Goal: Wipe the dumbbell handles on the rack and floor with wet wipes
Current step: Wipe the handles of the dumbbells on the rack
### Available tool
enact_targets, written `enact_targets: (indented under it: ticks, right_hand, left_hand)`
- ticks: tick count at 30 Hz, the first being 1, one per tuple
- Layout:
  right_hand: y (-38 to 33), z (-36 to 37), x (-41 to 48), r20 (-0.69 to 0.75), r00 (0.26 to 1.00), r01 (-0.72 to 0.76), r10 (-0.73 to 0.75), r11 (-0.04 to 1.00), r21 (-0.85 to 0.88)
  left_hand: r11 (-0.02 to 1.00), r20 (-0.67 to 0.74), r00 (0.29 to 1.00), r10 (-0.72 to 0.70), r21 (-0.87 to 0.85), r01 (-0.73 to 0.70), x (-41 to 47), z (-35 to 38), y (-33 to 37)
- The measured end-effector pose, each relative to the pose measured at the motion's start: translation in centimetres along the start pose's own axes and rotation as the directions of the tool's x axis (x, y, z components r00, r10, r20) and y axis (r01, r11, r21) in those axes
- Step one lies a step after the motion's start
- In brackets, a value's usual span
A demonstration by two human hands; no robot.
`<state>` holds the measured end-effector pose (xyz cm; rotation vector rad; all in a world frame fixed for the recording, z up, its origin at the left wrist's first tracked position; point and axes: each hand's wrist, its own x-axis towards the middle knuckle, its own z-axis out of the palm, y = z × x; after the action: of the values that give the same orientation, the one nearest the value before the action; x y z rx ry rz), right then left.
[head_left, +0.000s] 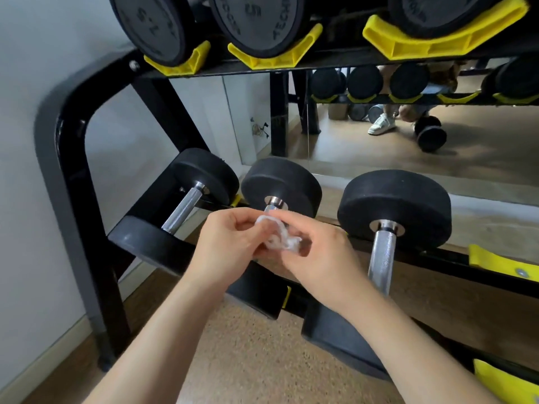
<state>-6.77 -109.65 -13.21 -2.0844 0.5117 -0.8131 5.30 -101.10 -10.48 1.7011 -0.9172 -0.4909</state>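
A black steel dumbbell rack (67, 158) with rounded corners stood against a pale grey wall (23, 170), its foot on a speckled tan cork-like floor (256, 360). A light wooden skirting board (43, 360) ran along the wall to the left of the rack. Behind the rack hung a large wall mirror (379, 158), which reflected the rack's own shelves, more tan floor and a black dumbbell (430, 135) lying on that floor.

On the rack's upper shelf, round black rubber dumbbells (256, 21) sat in bright yellow plastic cradles (437, 45). On its lower shelf lay three black dumbbells with knurled chrome handles: one at the rack's left end (182, 209), one in the middle (280, 185) and one further right (382, 258).

Just in front of the lower shelf, over the middle dumbbell's handle, both hands met on a crumpled white wet wipe (277, 237). The left hand (230, 243) had its fingers curled, pinching the wipe's left side. The right hand (318, 263) pinched the other side with bent fingertips, which were blurred. Whether the wipe touched the handle could not be told.
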Motion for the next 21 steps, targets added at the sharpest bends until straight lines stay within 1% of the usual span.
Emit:
enact_targets:
  ticks: [2,3,6,7,9,10,11,12,13,14,16,17,19,21]
  right_hand:
    - [-0.5,0.0,0.6,-0.024,0.999,0.045,-0.046,0.998,-0.036]
    - [-0.7,-0.1,1.2,0.002,0.999,0.033,-0.033,0.999,-0.031]
    - [-1.1,-0.3,3.6,0.163,0.979,-0.135,0.126,0.990,0.049]
    - [-1.1,-0.2,4.5,0.202,0.967,-0.169,0.155,0.984,0.051]
    - [-1.1,0.4,6.3,0.228,0.956,-0.199,0.184,0.979,0.046]
    - [-1.0,0.9,7.2,0.253,0.947,-0.223,0.200,0.972,0.067]
    - [-0.9,1.5,7.9,0.287,0.933,-0.260,0.217,0.958,0.122]
    - [-0.8,2.1,8.5,0.327,0.916,-0.311,0.233,0.927,0.210]
    - [-0.5,2.7,8.9,0.365,0.897,-0.370,0.249,0.875,0.313]
    - [-0.2,3.2,9.2,0.391,0.882,-0.424,0.263,0.805,0.415]
    - [0.5,3.7,9.2,0.411,0.855,-0.512,0.317,0.648,0.564]
    - [0.7,3.8,9.1,0.413,0.840,-0.542,0.352,0.579,0.609]
    - [1.1,3.7,8.9,0.400,0.812,-0.575,0.425,0.472,0.668]
    - [1.1,3.5,8.8,0.361,0.792,-0.577,0.493,0.408,0.708]
  left_hand:
    - [0.995,0.003,0.998,0.057,0.076,-0.058,0.1,-0.9,-0.3]
    - [0.989,0.000,0.996,0.088,0.121,-0.087,0.2,-1.6,-0.5]
    - [0.970,-0.013,0.989,0.147,0.196,-0.141,0.9,-3.4,-1.5]
    - [0.962,-0.007,0.988,0.155,0.228,-0.149,1.3,-3.8,-2.0]
    - [0.939,0.005,0.985,0.172,0.303,-0.166,2.2,-4.5,-2.9]
    - [0.934,-0.004,0.983,0.182,0.314,-0.171,2.7,-4.9,-3.3]
    - [0.939,-0.028,0.981,0.194,0.294,-0.177,3.3,-5.2,-3.5]
    - [0.953,-0.065,0.978,0.198,0.244,-0.177,3.9,-5.5,-3.8]
    - [0.971,-0.100,0.977,0.188,0.171,-0.169,4.3,-5.6,-4.0]
    - [0.982,-0.118,0.978,0.172,0.092,-0.162,4.8,-5.6,-4.3]
    - [0.989,-0.099,0.985,0.143,-0.015,-0.146,5.5,-5.0,-5.0]
    - [0.989,-0.070,0.988,0.140,-0.029,-0.142,5.7,-4.7,-5.4]
    - [0.992,-0.004,0.992,0.129,-0.017,-0.129,6.1,-4.3,-5.9]
    - [0.994,0.043,0.994,0.105,-0.026,-0.104,7.0,-4.3,-6.1]
